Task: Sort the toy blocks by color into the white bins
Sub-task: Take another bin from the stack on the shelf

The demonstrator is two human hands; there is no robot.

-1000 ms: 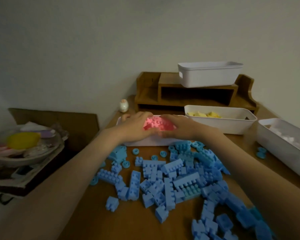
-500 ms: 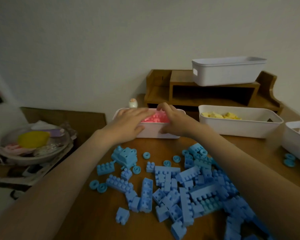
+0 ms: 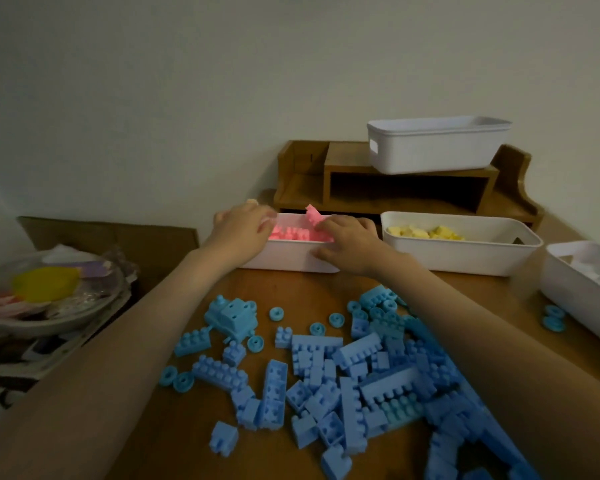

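Note:
A white bin at the back of the wooden table holds pink blocks. My left hand lies over the bin's left end, fingers stretched across the pink blocks. My right hand rests on the bin's right end with its thumb on the front wall. Its fingertips touch one pink block that sticks up above the rim. Several blue blocks lie scattered on the table in front of me, between my forearms.
Right of the pink bin stands a bin with yellow blocks. A further bin holds white pieces at the right edge, with blue wheels beside it. Another white bin sits on a wooden shelf. A cluttered plate lies left.
My hands, cupped together around a heap of pink blocks a second ago, have spread apart over the bin. The pink blocks now lie inside it.

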